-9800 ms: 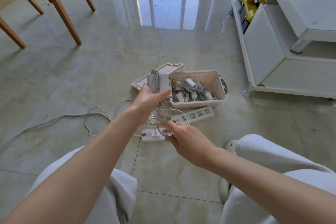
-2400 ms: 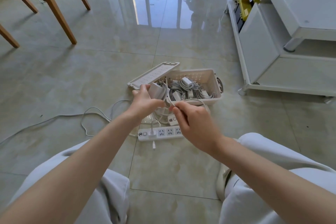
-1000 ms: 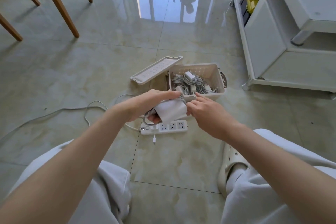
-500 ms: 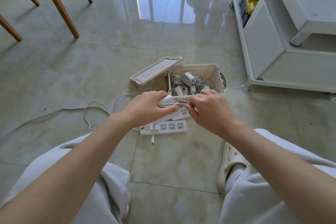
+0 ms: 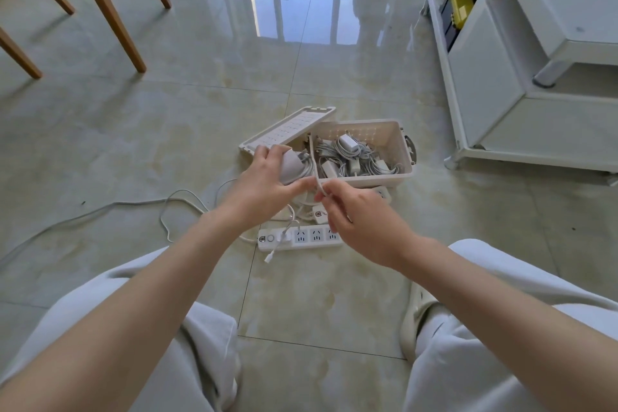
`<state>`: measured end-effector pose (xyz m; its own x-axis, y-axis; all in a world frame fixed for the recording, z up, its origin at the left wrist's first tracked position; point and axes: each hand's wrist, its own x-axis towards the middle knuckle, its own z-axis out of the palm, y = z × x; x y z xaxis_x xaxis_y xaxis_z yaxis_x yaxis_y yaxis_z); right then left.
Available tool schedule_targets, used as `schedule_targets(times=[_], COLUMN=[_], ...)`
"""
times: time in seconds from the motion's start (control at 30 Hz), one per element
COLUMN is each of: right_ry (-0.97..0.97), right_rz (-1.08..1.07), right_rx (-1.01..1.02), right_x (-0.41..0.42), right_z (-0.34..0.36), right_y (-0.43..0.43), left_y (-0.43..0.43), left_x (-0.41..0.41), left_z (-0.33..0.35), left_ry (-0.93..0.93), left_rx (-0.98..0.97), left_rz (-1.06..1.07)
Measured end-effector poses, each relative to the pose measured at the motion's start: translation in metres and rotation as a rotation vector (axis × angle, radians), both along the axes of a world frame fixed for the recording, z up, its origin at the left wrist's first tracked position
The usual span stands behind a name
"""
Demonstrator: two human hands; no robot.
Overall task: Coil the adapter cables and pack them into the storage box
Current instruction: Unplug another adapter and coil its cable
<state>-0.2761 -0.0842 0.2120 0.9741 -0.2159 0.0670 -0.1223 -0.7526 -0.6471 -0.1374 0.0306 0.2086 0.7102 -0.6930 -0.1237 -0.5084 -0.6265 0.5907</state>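
My left hand (image 5: 264, 184) grips a white power adapter (image 5: 290, 165) with its cable wound around it, held just left of the storage box (image 5: 393, 135). My right hand (image 5: 354, 214) pinches the free end of that adapter's cable (image 5: 318, 185) close to the left hand. The beige box stands open on the floor and holds several coiled white adapters (image 5: 347, 152). Its lid (image 5: 287, 129) leans against the box's left side.
A white power strip (image 5: 301, 237) lies on the tiles below my hands, a second strip (image 5: 381, 192) partly hidden in front of the box. A loose white cord (image 5: 174, 207) trails left. Wooden chair legs (image 5: 113, 13) stand far left, a white cabinet (image 5: 495, 77) at right.
Both hands have lifted slightly toward the box. My left hand turned the adapter, and my right hand now pulls the cable end free beside it.
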Motion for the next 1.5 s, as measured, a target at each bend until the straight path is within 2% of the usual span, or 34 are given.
schedule_targets(times=[0.1,0.23,0.37,0.47,0.57,0.63,0.7,0.77,0.83,1.03,1.17,1.37,1.5], right_ry=[-0.085,-0.075,-0.115,-0.125,-0.155,-0.160,-0.134,-0.087,-0.038,0.192,0.212,0.351,0.229], right_rz=[0.000,-0.011,-0.121,-0.296,-0.342,-0.337,-0.324,-0.285,-0.212,-0.027,-0.017,0.069,0.117], right_rx=[-0.073,0.028,0.130,0.318,0.222,0.167,0.303,0.555,0.682,0.582,0.639,0.286,0.164], right_x=[-0.001,0.000,0.002,0.004,0.006,0.006,0.006,0.006,0.007,0.000,0.001,0.005,0.009], right_z=[-0.002,-0.001,0.005,0.014,0.014,0.016,0.016,0.013,0.003,-0.027,-0.029,-0.040,-0.049], right_y=[0.004,0.006,0.008,0.004,-0.002,-0.001,0.000,0.005,0.014,0.039,0.040,0.022,0.004], left_y=[-0.006,-0.010,-0.014,-0.015,-0.015,-0.014,-0.014,-0.015,-0.016,-0.019,-0.017,-0.008,-0.002], left_x=[-0.002,-0.004,-0.006,-0.005,-0.005,-0.004,-0.004,-0.005,-0.011,-0.025,-0.027,-0.022,-0.020], left_z=[-0.001,-0.005,-0.002,0.002,-0.001,-0.004,-0.004,0.000,0.005,0.011,0.021,0.032,0.037], left_ry=[0.166,0.432,0.657,0.689,0.660,0.532,0.455,0.559,0.697,0.963,1.195,1.361,1.406], left_rx=[-0.121,-0.240,-0.344,-0.380,-0.352,-0.277,-0.270,-0.358,-0.438,-0.660,-0.695,-0.753,-0.672], left_rz=[0.052,0.185,0.192,0.185,0.177,0.170,0.176,0.201,0.249,0.418,0.443,0.478,0.384])
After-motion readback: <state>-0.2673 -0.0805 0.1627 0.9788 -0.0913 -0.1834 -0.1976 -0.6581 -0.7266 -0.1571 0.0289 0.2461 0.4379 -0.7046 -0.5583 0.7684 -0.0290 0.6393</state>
